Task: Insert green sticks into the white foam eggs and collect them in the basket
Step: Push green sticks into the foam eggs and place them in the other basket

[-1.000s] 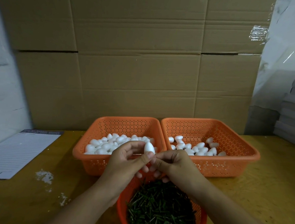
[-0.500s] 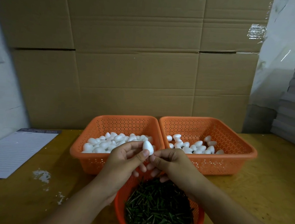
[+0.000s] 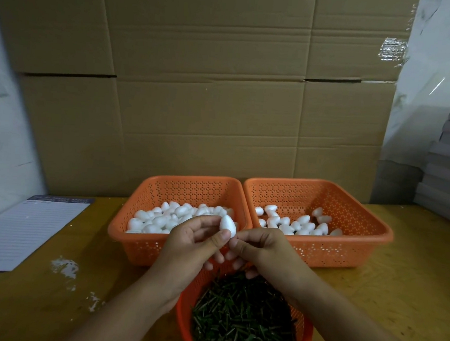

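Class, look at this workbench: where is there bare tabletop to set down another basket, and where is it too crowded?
Bare wooden tabletop lies right of the round orange basket of green sticks, in front of the right square orange basket. A smaller patch lies between the lined paper sheet and the left square orange basket, though flecked white. The centre is crowded: baskets touch, both hands work there.

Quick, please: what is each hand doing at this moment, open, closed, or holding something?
Left hand: holds the white foam egg between thumb and fingers.
Right hand: fingertips pinched together at the egg's lower end; a stick there cannot be seen.

We see one smooth white foam egg (image 3: 228,225) upright above the round orange basket of thin green sticks (image 3: 243,322), more eggs filling two rectangular orange baskets (image 3: 317,254) behind.
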Tool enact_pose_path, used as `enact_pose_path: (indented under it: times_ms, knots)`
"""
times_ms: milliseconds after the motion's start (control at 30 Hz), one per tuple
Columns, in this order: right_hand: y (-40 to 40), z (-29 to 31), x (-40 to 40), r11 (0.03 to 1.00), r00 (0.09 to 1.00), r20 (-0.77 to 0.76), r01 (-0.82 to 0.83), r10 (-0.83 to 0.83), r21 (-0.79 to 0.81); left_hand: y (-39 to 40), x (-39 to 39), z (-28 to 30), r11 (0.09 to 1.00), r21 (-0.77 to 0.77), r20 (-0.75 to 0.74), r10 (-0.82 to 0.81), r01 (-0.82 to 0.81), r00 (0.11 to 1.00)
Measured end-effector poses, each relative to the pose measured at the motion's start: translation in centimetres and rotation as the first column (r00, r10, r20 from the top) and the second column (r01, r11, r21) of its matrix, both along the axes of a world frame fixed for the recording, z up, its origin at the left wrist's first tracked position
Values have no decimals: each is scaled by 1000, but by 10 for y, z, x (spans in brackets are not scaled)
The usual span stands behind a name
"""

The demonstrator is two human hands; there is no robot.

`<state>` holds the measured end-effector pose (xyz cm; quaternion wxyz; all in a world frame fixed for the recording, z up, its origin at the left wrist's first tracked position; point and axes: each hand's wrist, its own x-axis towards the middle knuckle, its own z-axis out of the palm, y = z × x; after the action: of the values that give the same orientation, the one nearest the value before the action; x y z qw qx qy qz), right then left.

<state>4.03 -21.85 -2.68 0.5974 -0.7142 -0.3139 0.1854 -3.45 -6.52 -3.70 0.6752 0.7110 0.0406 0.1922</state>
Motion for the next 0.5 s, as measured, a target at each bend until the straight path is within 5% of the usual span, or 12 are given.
enact_pose_path:
  times_ms: [500]
  knots:
    - [0,2,-1,1000,999,41,20,-20,-2,-2,0,-1,999,21,15,27,-27,1000]
